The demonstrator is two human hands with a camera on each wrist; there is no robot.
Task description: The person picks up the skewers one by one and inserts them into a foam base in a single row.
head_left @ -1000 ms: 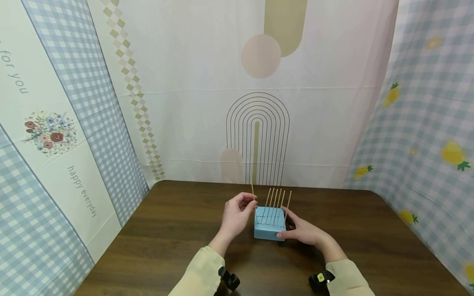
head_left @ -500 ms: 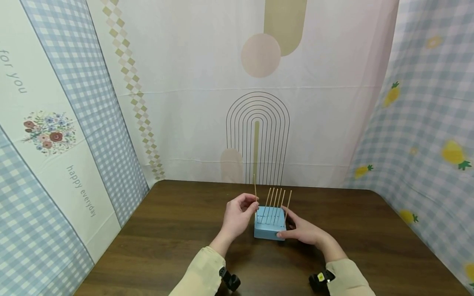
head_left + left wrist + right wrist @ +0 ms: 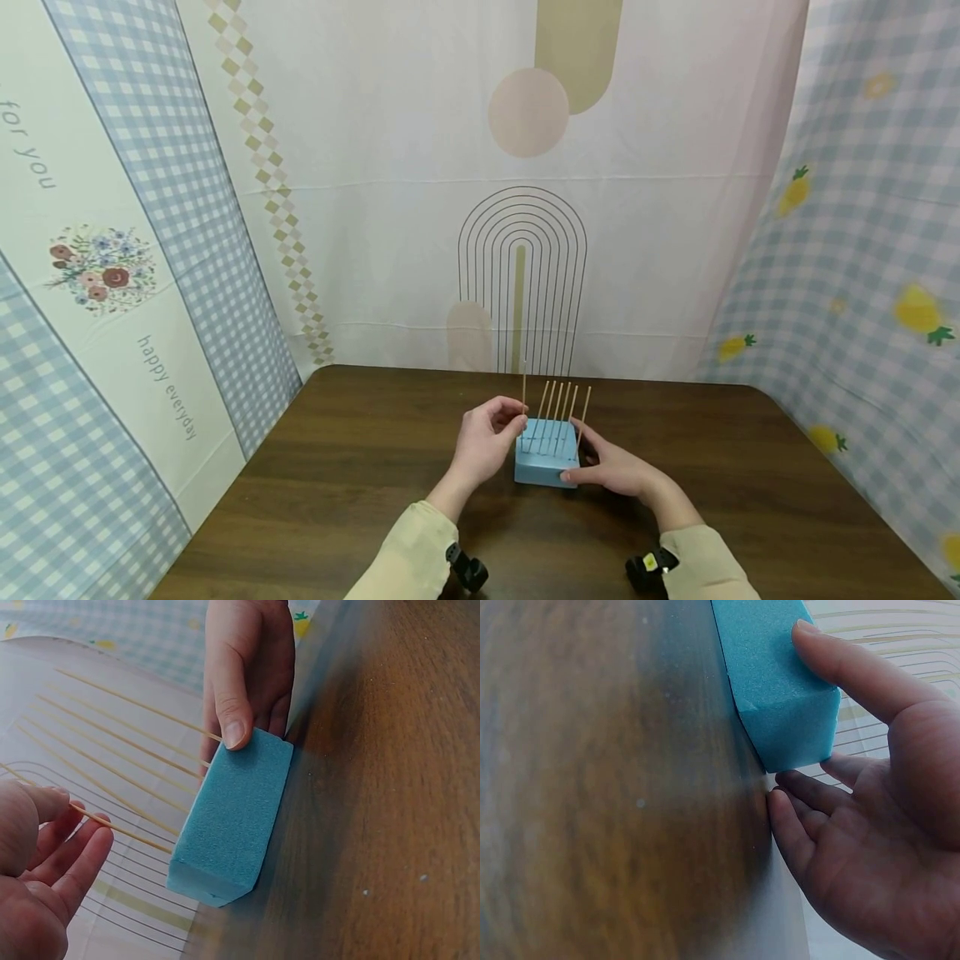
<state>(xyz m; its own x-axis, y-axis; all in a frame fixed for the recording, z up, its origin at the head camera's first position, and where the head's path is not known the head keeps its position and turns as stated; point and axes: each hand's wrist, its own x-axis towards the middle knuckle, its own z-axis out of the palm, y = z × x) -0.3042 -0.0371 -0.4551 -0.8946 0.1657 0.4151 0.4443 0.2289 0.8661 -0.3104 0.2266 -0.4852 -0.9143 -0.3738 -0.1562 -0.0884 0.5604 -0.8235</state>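
Note:
A light blue foam block (image 3: 543, 474) sits on the table, with several thin bamboo skewers (image 3: 120, 718) standing in its top. At its left end my left hand (image 3: 480, 442) pinches another bamboo skewer (image 3: 135, 836) between thumb and fingers. That skewer is upright, and its lower end meets the block's top; how deep it goes cannot be seen. My right hand (image 3: 618, 471) holds the block's right end, thumb on the front face and a finger at the back. In the right wrist view, the other fingers lie near the block's end face (image 3: 791, 735).
The dark wooden table (image 3: 337, 467) extends around the block on all sides. A patterned cloth (image 3: 390, 250) hangs behind its far edge. Checked cloths hang at left and right. Small pale specks (image 3: 424, 877) lie on the wood.
My left hand has shifted slightly right, and the skewer in it has gone from leaning left to upright. My right hand and the block have stayed in place.

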